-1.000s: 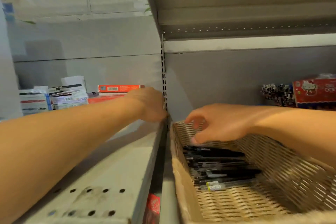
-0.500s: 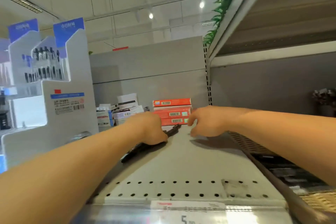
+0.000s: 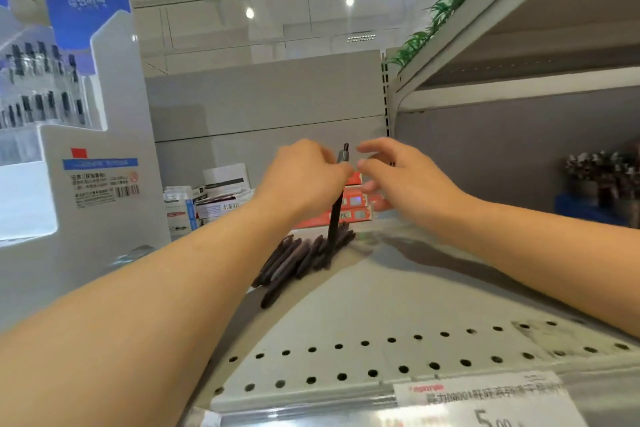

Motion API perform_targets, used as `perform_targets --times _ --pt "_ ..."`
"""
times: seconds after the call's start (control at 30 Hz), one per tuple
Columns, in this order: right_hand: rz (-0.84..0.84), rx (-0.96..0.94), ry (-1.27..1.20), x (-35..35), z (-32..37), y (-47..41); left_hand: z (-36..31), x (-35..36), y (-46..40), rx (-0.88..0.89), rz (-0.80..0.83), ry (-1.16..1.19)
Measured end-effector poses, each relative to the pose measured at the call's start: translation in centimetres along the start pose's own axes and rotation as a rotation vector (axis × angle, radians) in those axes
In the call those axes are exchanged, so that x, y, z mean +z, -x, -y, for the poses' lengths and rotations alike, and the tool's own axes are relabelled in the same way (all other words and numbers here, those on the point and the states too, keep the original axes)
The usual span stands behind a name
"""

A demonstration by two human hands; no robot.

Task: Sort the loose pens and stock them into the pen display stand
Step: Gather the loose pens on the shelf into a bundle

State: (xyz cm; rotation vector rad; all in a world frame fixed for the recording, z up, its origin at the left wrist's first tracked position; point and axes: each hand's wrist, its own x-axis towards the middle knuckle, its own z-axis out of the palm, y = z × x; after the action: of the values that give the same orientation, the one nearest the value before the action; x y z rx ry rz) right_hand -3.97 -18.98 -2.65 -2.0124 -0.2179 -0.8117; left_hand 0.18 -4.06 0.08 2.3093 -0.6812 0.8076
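Pens (image 3: 304, 258) now piled on shelf (image 3: 398, 295), moved over from the basket. Left hand (image 3: 304, 177) pinches one pen (image 3: 337, 204) upright above pile; right hand (image 3: 401, 173) beside it, fingers loosely spread, empty. Sorting starts.

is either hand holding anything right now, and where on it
The left hand grips one dark slim pen upright by its upper part, near the metal tip. The right hand is open beside it, holding nothing.

One dark pen (image 3: 338, 198) held upright, tip up, lower end above a pile (image 3: 300, 258) of dark pens lying side by side on the shelf. White stand (image 3: 81, 163) at left, dark pens in its upper tiers.
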Motion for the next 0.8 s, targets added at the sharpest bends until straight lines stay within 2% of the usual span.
perform_targets --times 0.13,0.27,0.37,0.43,0.53,0.63,0.73,0.8 --pt "0.138 0.070 -0.013 0.2 2.2 0.3 -0.5 -0.7 0.2 0.001 0.019 0.263" --pt "0.225 0.141 -0.071 0.6 3.8 0.7 0.0 -1.6 0.7 -0.010 0.129 0.272" --pt "0.199 0.151 0.024 1.3 4.2 1.1 0.4 -2.7 0.7 -0.033 0.291 0.320" --pt "0.132 0.159 0.004 2.1 4.0 1.5 1.0 -3.0 0.4 -0.058 0.342 0.315" --pt "0.017 0.140 -0.025 3.0 3.2 2.0 1.8 -2.3 0.2 -0.025 0.329 0.040" --pt "-0.102 0.125 -0.011 2.4 2.5 2.3 2.4 -1.0 0.7 -0.001 0.445 -0.323" --pt "-0.130 0.165 -0.041 1.4 2.3 2.6 2.3 -0.1 1.3 0.010 0.612 -0.462" --pt "-0.120 0.197 -0.030 1.2 2.4 2.7 2.0 0.1 1.4 0.035 0.647 -0.514"
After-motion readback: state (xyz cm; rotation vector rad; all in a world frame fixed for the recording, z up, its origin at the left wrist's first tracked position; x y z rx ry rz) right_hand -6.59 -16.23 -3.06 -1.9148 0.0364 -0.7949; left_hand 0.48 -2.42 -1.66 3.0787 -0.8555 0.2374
